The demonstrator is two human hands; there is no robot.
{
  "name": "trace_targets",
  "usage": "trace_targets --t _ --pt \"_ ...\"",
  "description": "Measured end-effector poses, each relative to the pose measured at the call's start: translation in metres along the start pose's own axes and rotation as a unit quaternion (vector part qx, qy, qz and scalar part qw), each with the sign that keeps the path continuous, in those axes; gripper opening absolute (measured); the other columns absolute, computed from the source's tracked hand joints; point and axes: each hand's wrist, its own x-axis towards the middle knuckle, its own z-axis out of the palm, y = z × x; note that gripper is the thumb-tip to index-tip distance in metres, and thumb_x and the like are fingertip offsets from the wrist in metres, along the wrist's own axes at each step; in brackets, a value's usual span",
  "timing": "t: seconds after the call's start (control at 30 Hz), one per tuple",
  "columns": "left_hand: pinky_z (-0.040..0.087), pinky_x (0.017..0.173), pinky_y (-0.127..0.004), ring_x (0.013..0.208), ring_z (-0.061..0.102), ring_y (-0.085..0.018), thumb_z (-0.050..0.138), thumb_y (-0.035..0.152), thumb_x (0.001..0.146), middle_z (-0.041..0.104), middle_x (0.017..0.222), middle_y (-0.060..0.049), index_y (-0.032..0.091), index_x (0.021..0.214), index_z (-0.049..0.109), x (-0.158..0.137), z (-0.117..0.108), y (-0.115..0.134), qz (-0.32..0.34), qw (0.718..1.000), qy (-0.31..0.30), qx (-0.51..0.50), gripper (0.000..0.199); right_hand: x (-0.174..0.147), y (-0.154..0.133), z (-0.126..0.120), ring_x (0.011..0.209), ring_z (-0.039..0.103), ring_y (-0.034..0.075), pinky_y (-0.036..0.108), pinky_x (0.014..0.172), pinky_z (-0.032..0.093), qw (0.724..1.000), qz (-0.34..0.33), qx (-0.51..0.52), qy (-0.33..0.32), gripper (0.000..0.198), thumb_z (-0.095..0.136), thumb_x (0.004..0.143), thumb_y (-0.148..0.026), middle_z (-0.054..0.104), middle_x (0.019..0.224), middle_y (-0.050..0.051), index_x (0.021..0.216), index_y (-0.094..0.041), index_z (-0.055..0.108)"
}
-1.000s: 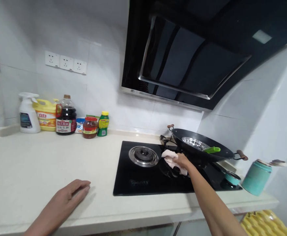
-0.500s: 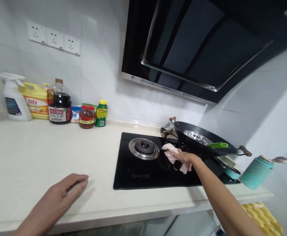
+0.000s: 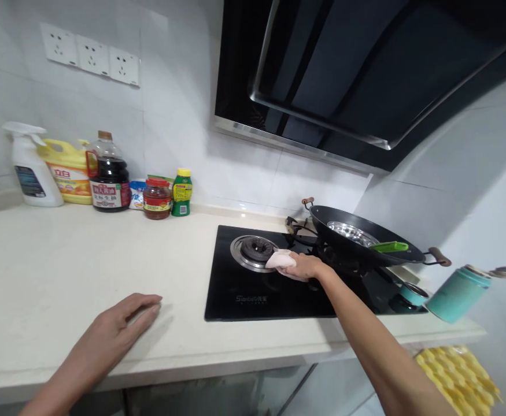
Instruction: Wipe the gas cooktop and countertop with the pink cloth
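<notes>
My right hand (image 3: 305, 266) presses a pale pink cloth (image 3: 281, 259) onto the black gas stove (image 3: 235, 309). The cloth's front edge lies by the right rim of the left burner (image 3: 257, 249), and its rear part is hidden under my fingers. Resting on the countertop to the left of the stove is my left hand (image 3: 120, 320); it holds nothing, with a gap between thumb and fingers. A black wok (image 3: 391, 257) stands on the right burner, with a shiny metal dish (image 3: 352, 233) and a bright green handle (image 3: 390, 247) in it.
Along the wall stand a spray bottle (image 3: 36, 167), a yellow jug (image 3: 71, 176), a soy sauce bottle (image 3: 109, 176), a red-lidded jar (image 3: 157, 199) and a green bottle (image 3: 182, 193). A teal canister (image 3: 458, 293) is at the right end. The range hood (image 3: 343, 75) overhangs the stove.
My right hand has slid the cloth left and slightly back, from the middle of the stove to the left burner's edge. My left hand stays on the countertop. The view has shifted a little.
</notes>
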Motion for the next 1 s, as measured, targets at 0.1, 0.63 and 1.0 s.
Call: trace_targets --t 0.1,0.63,1.0 --pt "0.056 0.088 -0.03 0.108 0.069 -0.027 0.053 0.068 0.084 0.076 0.115 -0.003 0.028 0.105 0.076 0.0 -0.001 0.002 0.001 1.0 -0.005 0.004 0.051 -0.024 -0.014 -0.002 0.106 0.063 0.036 0.049 0.095 0.042 0.998 -0.037 -0.045 -0.024 0.074 0.073 0.067 -0.069 0.068 0.108 0.011 0.128 -0.029 0.064" --pt "0.055 0.091 -0.032 0.107 0.07 -0.028 0.051 0.062 0.087 0.076 0.116 -0.008 0.022 0.107 0.076 -0.005 -0.006 0.016 0.041 0.999 0.007 0.025 0.052 -0.148 -0.108 0.034 0.106 0.064 0.034 0.041 0.093 0.04 0.994 -0.077 0.045 0.064 0.054 0.055 0.086 -0.059 0.071 0.111 0.014 0.122 -0.019 0.057" --pt "0.059 0.089 -0.033 0.102 0.074 -0.027 0.053 0.057 0.087 0.079 0.108 -0.006 0.024 0.101 0.079 -0.005 -0.007 0.013 0.07 0.997 0.039 -0.009 0.043 -0.099 -0.105 0.022 0.097 0.069 0.025 0.03 0.078 0.051 0.973 -0.071 0.22 0.007 0.05 0.035 0.099 -0.049 0.075 0.107 0.005 0.117 -0.018 0.071"
